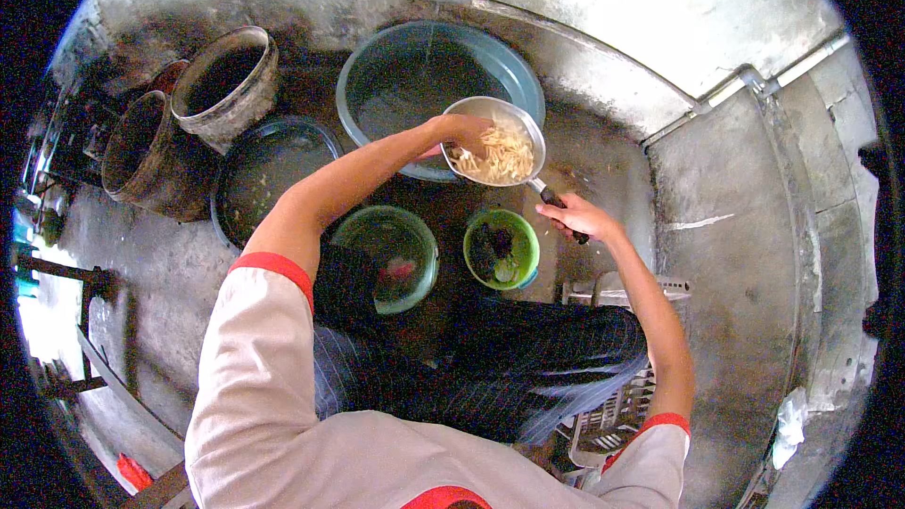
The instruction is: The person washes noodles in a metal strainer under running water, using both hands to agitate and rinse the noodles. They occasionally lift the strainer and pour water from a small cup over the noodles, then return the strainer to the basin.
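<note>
A metal saucepan (pixel 529 116) is tilted over the near right rim of a large blue-grey plastic tub (pixel 346 102). My right hand (pixel 583 215) grips its black handle (pixel 549 196). Pale yellowish strips of food (pixel 510 153) lie in the pan; their exact kind is unclear. My left hand (pixel 468 133) reaches into the pan from the left, its fingers among the strips and partly hidden, with some blur. Below the pan, between my arms, stands a small lime-green bucket (pixel 530 247) with dark things and something pale green inside.
A green basin (pixel 428 247) with liquid and something red stands left of the bucket. Further left are a dark round basin (pixel 219 208) and two grimy buckets (pixel 247 109). Pipes (pixel 587 35) run along the wall. A grey plastic crate (pixel 608 424) is by my right leg.
</note>
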A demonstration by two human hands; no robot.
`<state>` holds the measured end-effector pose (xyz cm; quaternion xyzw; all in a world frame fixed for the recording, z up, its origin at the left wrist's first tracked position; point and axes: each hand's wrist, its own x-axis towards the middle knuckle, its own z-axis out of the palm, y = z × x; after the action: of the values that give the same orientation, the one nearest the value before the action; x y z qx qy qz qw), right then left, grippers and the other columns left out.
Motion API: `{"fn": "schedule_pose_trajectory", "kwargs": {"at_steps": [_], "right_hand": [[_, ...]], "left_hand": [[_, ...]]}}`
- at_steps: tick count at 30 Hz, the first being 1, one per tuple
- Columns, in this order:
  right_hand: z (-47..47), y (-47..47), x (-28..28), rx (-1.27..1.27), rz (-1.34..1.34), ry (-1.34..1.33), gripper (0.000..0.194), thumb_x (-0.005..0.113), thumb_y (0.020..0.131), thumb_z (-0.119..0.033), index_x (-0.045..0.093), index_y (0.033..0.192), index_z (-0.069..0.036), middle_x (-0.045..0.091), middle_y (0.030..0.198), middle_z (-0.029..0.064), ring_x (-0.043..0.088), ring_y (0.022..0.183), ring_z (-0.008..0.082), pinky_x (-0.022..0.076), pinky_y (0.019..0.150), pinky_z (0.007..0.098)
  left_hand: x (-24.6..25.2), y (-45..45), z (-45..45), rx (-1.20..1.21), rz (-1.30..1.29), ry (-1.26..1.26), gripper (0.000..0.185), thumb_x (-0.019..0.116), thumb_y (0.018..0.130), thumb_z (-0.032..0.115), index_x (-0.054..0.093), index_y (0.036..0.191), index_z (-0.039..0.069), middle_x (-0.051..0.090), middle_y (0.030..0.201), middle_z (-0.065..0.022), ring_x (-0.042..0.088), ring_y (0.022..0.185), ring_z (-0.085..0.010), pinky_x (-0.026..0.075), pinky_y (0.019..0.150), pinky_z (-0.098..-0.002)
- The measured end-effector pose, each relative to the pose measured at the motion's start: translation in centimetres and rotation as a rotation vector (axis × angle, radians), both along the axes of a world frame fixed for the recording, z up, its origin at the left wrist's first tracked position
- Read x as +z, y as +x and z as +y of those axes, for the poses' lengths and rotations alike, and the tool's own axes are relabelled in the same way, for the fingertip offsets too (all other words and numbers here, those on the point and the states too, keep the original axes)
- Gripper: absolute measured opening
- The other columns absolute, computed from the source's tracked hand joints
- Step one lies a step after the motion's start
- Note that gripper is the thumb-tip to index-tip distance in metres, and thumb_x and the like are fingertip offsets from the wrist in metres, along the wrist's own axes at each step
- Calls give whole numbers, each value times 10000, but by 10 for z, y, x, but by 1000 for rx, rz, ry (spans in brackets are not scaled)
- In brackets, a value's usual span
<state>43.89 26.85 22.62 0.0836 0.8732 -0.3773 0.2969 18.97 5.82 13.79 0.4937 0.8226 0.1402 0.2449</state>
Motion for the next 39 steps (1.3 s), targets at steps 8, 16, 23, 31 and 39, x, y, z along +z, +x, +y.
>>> {"fn": "schedule_pose_trajectory", "kwargs": {"at_steps": [8, 16, 23, 31, 39], "right_hand": [[3, 2, -13, -80, 36, -48, 438, 656, 922, -478, 456, 751, -128, 447, 583, -45, 418, 461, 77, 332, 431, 272], [9, 1, -17, -34, 15, -25, 481, 635, 882, -581, 571, 924, -106, 532, 647, -11, 489, 536, 120, 394, 500, 309], [9, -1, -11, -18, -27, -82, 430, 627, 908, -544, 599, 862, -117, 504, 613, -25, 458, 503, 104, 359, 467, 301], [7, -3, -12, -15, 3, -83, 423, 634, 920, -508, 584, 802, -106, 505, 605, -22, 466, 500, 108, 361, 462, 305], [-1, -1, -3, -40, -36, -93, 400, 621, 957, -433, 458, 755, -129, 433, 582, -50, 400, 459, 74, 303, 428, 266]], "left_hand": [[17, -7, 12, -116, 219, 279, 851, 898, 594, 271, 519, 1321, 43, 625, 1207, -204, 674, 957, -333, 600, 706, -428], [37, -8, 36, -227, 120, 256, 816, 840, 683, 357, 474, 1365, 99, 600, 1228, -212, 659, 952, -369, 556, 829, -495], [-5, 31, 6, -322, 433, 258, 965, 779, 719, 495, 291, 1520, 269, 374, 1474, -237, 369, 1354, -484, 298, 1142, -551], [-6, 43, -2, -35, 334, 103, 810, 552, 858, 662, 320, 1507, 237, 466, 1372, -315, 527, 1187, -530, 421, 1030, -589], [-44, 20, 13, -65, 485, 257, 751, 569, 854, 627, 442, 1430, 163, 539, 1356, -237, 531, 1220, -460, 403, 1057, -553]]}}
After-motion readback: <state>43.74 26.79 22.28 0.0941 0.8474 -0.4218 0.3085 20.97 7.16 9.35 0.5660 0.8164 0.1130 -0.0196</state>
